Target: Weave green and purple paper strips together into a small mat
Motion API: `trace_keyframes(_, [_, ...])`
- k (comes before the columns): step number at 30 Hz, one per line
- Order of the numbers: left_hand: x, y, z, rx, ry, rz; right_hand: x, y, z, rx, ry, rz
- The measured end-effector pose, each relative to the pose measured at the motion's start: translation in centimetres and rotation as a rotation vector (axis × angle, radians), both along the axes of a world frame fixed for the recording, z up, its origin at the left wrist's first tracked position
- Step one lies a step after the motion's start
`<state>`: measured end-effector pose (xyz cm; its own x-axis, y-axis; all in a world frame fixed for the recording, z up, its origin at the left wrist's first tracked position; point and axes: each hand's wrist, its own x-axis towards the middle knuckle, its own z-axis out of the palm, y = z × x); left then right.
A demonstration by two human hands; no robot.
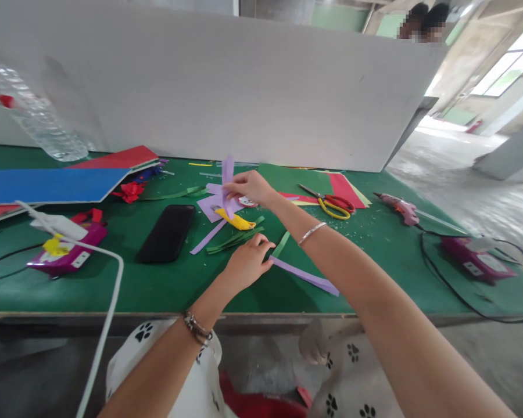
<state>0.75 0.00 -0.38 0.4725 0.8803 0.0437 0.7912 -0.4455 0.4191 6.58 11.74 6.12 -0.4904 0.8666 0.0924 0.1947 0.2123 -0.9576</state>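
Observation:
My right hand (250, 187) reaches forward over the green table (157, 278) and pinches an upright purple paper strip (227, 174), lifting it above a purple sheet (212, 204) and a yellow utility knife (236, 220). My left hand (246, 262) is closed on the end of a long purple strip (307, 277) that lies on the table toward the right. A thin green strip (281, 244) lies just beside that hand. More green strips (233, 240) lie in front of the knife.
A black phone (167, 233) lies left of the strips. Scissors with red and yellow handles (333, 205) rest on green and red sheets. A pink glue gun (398, 206) with cable lies right. Blue and red boards (56, 183), a water bottle (35, 116), a white partition (244, 87).

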Motion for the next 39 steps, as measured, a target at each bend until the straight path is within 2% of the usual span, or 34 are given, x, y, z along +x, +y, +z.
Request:
trace_keyframes(5, [0.2, -0.1, 0.0, -0.008, 0.006, 0.018, 4.2, -0.3, 1.2, -0.013, 0.059, -0.119])
trace_keyframes(11, [0.4, -0.2, 0.0, -0.013, 0.018, 0.044, 9.9, -1.7, 0.5, -0.029, 0.049, -0.278])
trace_keyframes(16, [0.4, -0.2, 0.2, -0.024, 0.032, 0.064, 13.0, -2.0, -0.1, -0.041, 0.003, -0.375])
trace_keyframes(20, [0.5, -0.2, 0.3, -0.023, 0.045, 0.067, 15.0, -1.8, 0.0, 0.001, -0.102, -0.41])
trace_keyframes(25, [0.8, -0.4, 0.0, 0.065, 0.116, 0.07, 17.2, -1.8, 0.1, 0.044, -0.172, -0.518])
trace_keyframes(31, [1.2, -0.6, 0.0, 0.082, 0.14, 0.08, 19.1, -2.4, 0.5, 0.091, -0.055, -0.547])
trace_keyframes(34, [1.3, -0.6, 0.0, 0.073, 0.118, 0.081, 19.5, -2.7, -0.1, 0.109, -0.002, -0.547])
trace_keyframes(39, [1.4, -0.6, -0.1, 0.058, 0.045, 0.079, 19.7, -3.2, -1.9, 0.101, 0.055, -0.581])
